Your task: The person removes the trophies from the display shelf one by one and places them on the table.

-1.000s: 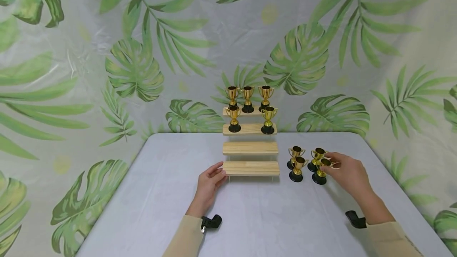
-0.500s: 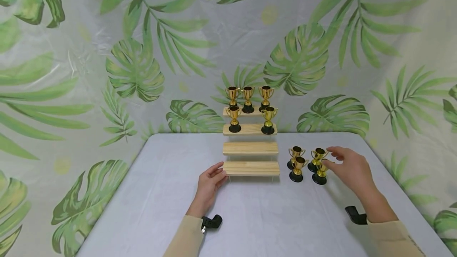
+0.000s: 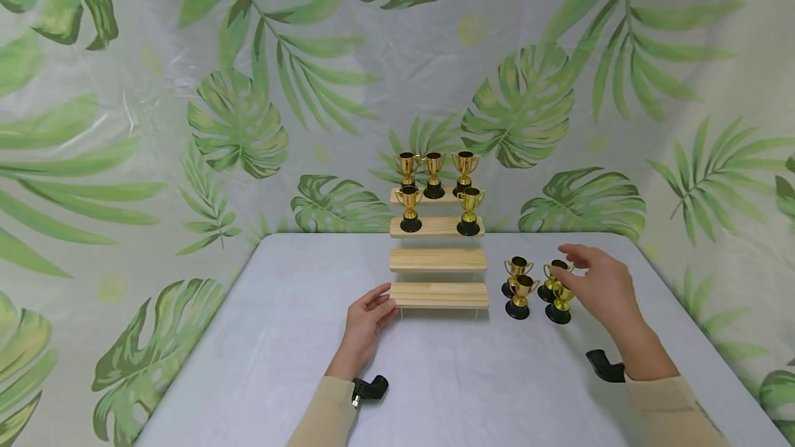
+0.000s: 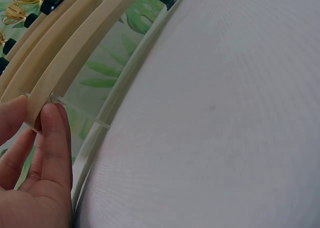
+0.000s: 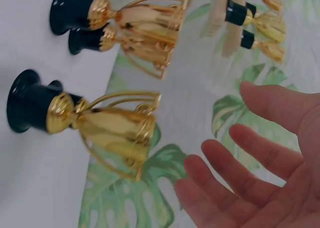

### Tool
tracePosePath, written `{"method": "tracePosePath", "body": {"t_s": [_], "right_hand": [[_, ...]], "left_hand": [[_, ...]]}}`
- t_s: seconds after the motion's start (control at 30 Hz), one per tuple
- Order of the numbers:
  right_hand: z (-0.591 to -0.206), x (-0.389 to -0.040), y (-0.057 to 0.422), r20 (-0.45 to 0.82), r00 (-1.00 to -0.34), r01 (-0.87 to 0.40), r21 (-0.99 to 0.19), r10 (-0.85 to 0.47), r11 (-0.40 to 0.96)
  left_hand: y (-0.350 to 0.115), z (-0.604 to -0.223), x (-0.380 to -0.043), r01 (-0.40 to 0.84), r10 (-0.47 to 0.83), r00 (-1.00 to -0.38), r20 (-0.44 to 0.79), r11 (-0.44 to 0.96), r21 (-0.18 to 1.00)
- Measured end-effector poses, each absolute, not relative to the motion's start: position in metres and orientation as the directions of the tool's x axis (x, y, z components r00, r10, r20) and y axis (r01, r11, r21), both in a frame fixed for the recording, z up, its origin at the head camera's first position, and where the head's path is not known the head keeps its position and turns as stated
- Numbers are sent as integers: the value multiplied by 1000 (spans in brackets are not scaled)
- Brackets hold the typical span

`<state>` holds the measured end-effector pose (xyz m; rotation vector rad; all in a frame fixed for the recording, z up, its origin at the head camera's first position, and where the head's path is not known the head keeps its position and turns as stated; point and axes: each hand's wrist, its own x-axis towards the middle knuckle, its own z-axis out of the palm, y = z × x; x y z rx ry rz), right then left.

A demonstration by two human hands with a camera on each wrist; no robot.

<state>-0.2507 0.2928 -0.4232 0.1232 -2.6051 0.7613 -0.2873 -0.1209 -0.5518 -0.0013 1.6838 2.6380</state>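
Note:
My left hand (image 3: pixel 366 319) pinches the left end of the lowest wooden shelf (image 3: pixel 437 294) of a stepped display stand; in the left wrist view the thumb lies on one face and the fingers (image 4: pixel 54 138) on the other. My right hand (image 3: pixel 602 288) hovers over the trophies at the right, fingers spread and loosely bent, holding nothing. Nearest it is a gold trophy cup (image 3: pixel 561 305) on a black base, with another trophy (image 3: pixel 549 288) behind. The right wrist view shows a gap between that hand (image 5: pixel 260 173) and the nearest trophy (image 5: pixel 117 128).
Two more trophies, one in front (image 3: pixel 520 295) and one behind (image 3: pixel 515 269), stand between the stand and my right hand. Three trophies line the top shelf; two stand on the shelf below (image 3: pixel 438 227). The third shelf (image 3: pixel 437 260) is bare wood. A leaf-print cloth (image 3: pixel 335 88) hangs behind the white table (image 3: pixel 279 378).
My right hand's fingertips have come away from the front right trophy, and the hand has shifted slightly up and left over the trophies. My left hand keeps its hold on the shelf.

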Motion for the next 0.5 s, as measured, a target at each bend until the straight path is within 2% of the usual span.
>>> {"method": "tracePosePath", "body": {"t_s": [0.5], "right_hand": [[-400, -261, 262, 449, -892, -245, -561, 43, 791]], "left_hand": [[-121, -550, -286, -11, 0, -1000, -12, -421, 907]]}}
